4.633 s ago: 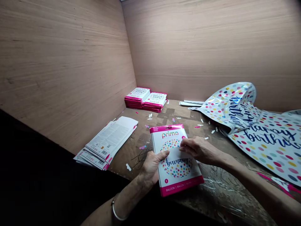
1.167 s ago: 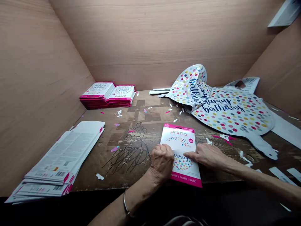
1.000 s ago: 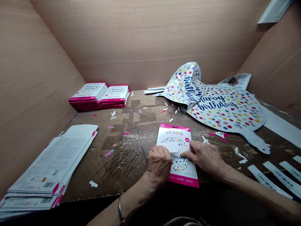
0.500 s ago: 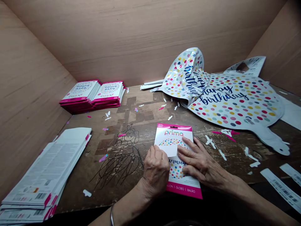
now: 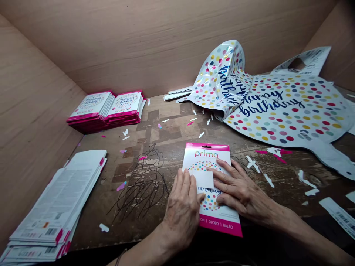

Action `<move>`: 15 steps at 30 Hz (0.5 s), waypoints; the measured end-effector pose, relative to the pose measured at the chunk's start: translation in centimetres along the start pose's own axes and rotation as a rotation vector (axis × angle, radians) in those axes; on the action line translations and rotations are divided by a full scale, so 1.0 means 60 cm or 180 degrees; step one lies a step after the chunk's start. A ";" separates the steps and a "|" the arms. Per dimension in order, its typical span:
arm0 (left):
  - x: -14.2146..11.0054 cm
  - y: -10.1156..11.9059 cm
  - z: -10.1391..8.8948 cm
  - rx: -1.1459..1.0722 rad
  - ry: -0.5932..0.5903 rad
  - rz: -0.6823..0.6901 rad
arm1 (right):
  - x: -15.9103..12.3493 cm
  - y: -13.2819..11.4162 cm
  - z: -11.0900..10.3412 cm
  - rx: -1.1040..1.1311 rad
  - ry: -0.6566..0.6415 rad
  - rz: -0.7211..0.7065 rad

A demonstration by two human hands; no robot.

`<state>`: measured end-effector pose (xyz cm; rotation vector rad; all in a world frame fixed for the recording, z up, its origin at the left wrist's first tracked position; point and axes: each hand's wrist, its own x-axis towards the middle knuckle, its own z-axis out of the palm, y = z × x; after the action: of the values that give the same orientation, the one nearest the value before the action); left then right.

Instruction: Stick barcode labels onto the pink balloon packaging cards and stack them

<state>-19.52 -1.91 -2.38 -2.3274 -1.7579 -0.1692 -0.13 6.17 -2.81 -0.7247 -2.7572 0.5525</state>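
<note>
In front of me lies a white and pink balloon packet (image 5: 205, 218) printed "prima", with coloured dots and partly covered lettering. A small blank white rectangle (image 5: 204, 180), a flap or a slip, I cannot tell which, lies across its middle. My left hand (image 5: 181, 207) rests along the packet's left edge, fingers stretched out, fingertips beside the white rectangle. From the right, my right hand (image 5: 235, 186) lies flat on the packet with its fingers spread, fingertips touching the rectangle's right side.
Two stacks of pink-edged packets (image 5: 91, 105) stand at the back left. Below them is a pile of white printed sleeves (image 5: 55, 203). Flat dotted "happy birthday" foil balloons (image 5: 277, 111) cover the back right. Cut paper scraps (image 5: 252, 163) and barcode strips (image 5: 337, 218) lie about.
My left hand has opened from a closed fist and its fingers now lie stretched on the packet. My right hand stays on the packet. The view has shifted slightly.
</note>
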 end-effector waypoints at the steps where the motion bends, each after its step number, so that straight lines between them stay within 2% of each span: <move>1: -0.005 -0.004 -0.003 -0.0104 -0.0089 0.0047 | 0.000 0.001 0.000 -0.0030 -0.0016 -0.0023; 7: -0.025 -0.031 -0.016 -0.0652 -0.0769 0.0279 | 0.000 0.003 -0.001 -0.0116 -0.0078 -0.0102; 15: -0.029 -0.040 -0.009 -0.0824 -0.0716 0.0368 | 0.001 0.008 -0.010 -0.0055 -0.0080 -0.0142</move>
<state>-22.27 -3.03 -1.99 -2.7201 -1.7864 -0.1263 0.20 6.75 -2.45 -0.6626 -2.7973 0.5331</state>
